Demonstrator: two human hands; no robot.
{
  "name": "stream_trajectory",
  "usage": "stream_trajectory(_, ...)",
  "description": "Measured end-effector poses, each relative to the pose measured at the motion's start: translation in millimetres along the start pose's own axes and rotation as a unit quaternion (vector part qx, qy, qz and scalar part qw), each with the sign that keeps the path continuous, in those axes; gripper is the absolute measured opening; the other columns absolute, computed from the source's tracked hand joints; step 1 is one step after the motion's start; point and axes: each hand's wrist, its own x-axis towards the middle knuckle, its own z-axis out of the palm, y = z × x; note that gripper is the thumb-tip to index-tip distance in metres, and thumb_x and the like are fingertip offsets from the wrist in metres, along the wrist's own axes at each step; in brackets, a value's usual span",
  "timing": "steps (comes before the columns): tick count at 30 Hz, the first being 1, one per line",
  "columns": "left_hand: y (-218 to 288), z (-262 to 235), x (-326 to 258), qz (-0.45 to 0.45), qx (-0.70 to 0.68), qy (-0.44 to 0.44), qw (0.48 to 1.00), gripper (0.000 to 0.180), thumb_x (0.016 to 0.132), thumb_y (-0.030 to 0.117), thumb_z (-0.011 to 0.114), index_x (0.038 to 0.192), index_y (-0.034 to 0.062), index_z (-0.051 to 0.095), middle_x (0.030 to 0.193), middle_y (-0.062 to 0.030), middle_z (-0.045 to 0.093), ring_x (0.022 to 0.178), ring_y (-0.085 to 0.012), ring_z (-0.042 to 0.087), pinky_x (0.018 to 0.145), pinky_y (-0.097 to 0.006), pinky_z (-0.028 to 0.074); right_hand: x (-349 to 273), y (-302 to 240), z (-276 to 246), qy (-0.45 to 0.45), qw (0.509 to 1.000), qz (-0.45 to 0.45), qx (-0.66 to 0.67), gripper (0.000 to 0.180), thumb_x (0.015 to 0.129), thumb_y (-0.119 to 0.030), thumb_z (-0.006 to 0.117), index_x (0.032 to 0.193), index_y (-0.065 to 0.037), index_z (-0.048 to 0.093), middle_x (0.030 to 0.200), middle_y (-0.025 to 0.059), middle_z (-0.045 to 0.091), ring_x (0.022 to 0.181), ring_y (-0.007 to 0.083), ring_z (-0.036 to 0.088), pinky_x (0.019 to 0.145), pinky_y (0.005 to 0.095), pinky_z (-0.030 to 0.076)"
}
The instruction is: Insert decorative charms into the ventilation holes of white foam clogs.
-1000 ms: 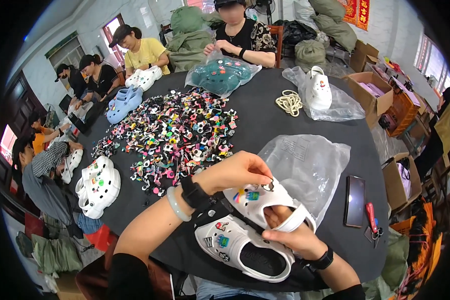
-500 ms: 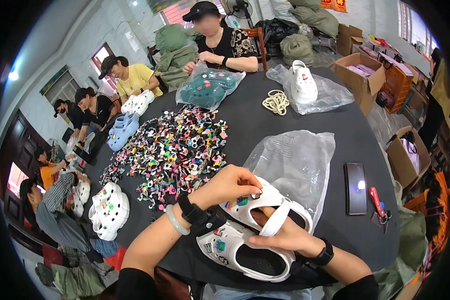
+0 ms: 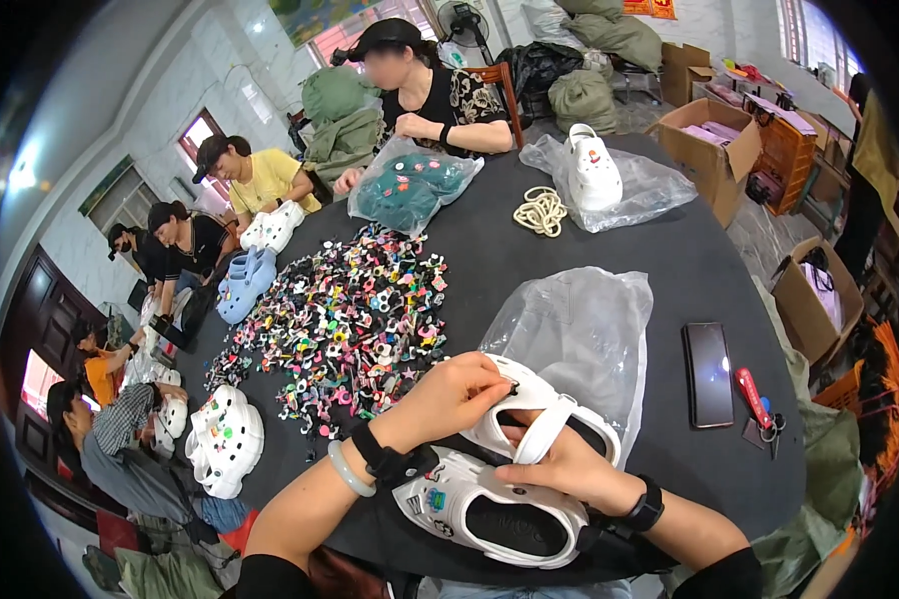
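My left hand is closed in a pinch over the toe of a white clog, with a small dark shoe charm at its fingertips. My right hand grips the same clog, fingers inside the opening and thumb below the heel strap. The left hand hides most of the toe. A second white clog lies just below on the black table, with several colourful charms on its toe. Beyond the held clog a clear plastic bag lies flat. A large heap of mixed charms spreads to the left.
On the right lie a phone and red-handled scissors. Coiled rope and a white clog on plastic are farther back. A co-worker sits behind bagged teal clogs. White clogs stand left, near other workers.
My left hand has turned slightly, its fingers now covering the colourful charms on the held clog's toe. The co-worker opposite has turned their head and shifted a hand. The view has tilted a little.
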Motion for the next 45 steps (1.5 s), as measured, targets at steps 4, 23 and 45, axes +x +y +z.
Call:
stream_trajectory(4,-0.1,-0.3,3.0,-0.034,-0.023,-0.026,0.999,0.020,0.085,0.010,0.069,0.103,-0.0004,0.071,0.100,-0.0106,0.065,0.079,-0.0174,0.064,0.069,-0.027,0.051,-2.1,-4.6,2.3,0.035,0.980,0.008,0.198,0.081,0.078,-0.004,0.076,0.144,0.002,0.030,0.143,0.0124,0.040,0.132,0.0203,0.041,0.111,0.0340,0.034)
stream_trajectory(23,-0.7,2.1,6.3,0.105,0.067,0.044,0.991,0.015,0.080,0.006,0.070,0.094,0.0014,0.073,0.089,-0.0101,0.066,0.078,-0.0233,0.066,0.068,-0.032,0.053,-5.9,-2.8,5.5,0.030,0.962,0.046,0.267,0.086,0.074,0.010,0.068,0.148,0.002,0.025,0.147,0.0080,0.034,0.134,0.0179,0.037,0.110,0.0320,0.033)
stream_trajectory(45,-4.7,4.7,22.3,0.128,0.102,-0.122,0.979,0.033,0.074,0.002,0.059,0.106,-0.0016,0.066,0.106,-0.0162,0.060,0.106,-0.0313,0.057,0.090,-0.038,0.047,-1.9,9.8,9.5,0.174,0.943,-0.059,0.277,0.071,0.070,0.009,0.057,0.138,0.009,0.036,0.136,0.0172,0.048,0.126,0.0274,0.048,0.107,0.0353,0.036)
